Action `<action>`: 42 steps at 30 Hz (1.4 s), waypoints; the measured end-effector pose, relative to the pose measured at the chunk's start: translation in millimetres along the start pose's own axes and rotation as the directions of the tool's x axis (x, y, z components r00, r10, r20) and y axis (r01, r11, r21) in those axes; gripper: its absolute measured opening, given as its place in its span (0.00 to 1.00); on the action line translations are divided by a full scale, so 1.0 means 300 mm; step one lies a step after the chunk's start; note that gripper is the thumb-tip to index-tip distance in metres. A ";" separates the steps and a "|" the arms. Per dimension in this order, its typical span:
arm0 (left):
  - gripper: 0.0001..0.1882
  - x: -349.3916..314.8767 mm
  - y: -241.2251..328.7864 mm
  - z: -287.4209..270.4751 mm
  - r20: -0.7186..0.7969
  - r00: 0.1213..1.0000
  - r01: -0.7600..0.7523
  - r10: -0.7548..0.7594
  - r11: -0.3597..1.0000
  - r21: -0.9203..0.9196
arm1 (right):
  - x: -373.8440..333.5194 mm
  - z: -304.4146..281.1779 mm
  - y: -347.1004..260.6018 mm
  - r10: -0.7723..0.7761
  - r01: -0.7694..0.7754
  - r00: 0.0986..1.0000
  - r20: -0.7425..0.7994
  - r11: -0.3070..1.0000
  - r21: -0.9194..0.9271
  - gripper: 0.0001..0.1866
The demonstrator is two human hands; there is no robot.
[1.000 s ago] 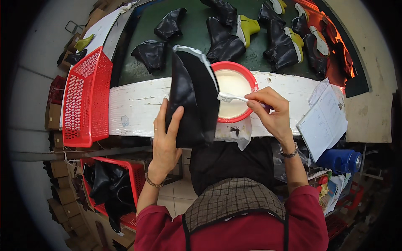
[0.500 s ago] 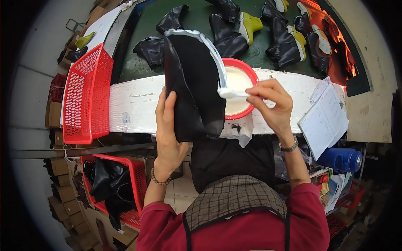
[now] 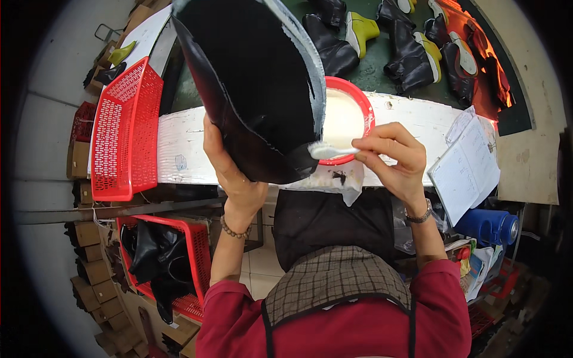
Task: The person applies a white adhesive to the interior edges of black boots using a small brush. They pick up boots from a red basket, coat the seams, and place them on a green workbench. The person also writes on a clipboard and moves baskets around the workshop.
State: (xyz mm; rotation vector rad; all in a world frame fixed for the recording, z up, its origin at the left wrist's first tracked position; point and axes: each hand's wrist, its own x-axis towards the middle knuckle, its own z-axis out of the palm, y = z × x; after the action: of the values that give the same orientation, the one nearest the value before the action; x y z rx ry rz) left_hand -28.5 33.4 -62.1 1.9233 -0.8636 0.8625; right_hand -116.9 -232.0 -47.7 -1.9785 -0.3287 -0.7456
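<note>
Over the white desk [image 3: 185, 140], a black boot upper [image 3: 256, 89], left of a red bowl [image 3: 368, 113]
The left hand [image 3: 240, 190], fingers partly hidden, clamps the upper's near left side; the right hand [image 3: 397, 158] pinches its fingers together on a white brush [image 3: 334, 152], bristles at the upper's right edge.

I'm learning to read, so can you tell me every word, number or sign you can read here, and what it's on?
None can be read.
Notebook: faint writing, too small to read.
Table: a small blue mark, too blurred to make out.
Papers by the flask: too small to tell if there are words.
Boot and brush: no writing that I can see.
</note>
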 end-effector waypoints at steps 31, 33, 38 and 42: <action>0.31 -0.147 -0.290 -0.322 0.854 0.311 0.940 -0.417 0.002 -0.341 | 0.124 -0.036 0.074 -0.024 0.020 0.995 0.094 0.999 0.035 0.08; 0.34 -0.191 -0.341 -0.326 0.868 0.342 0.929 -0.359 -0.009 -0.370 | 0.136 -0.037 0.081 -0.093 0.104 0.981 0.172 0.993 -0.056 0.12; 0.36 -0.229 -0.366 -0.368 0.859 0.352 0.907 -0.371 -0.092 -0.412 | 0.070 -0.078 0.087 0.013 0.009 0.986 0.166 0.991 -0.134 0.09; 0.37 -0.216 -0.348 -0.341 0.873 0.351 0.901 -0.338 -0.131 -0.413 | 0.080 -0.081 0.082 -0.013 0.045 0.980 0.196 0.986 -0.160 0.10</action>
State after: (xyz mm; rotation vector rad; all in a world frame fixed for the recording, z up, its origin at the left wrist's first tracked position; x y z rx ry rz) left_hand -1.9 182.2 -115.1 1.0813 -0.2502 -0.8467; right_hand -94.5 -267.0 -41.2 -2.2133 -0.4253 -0.6144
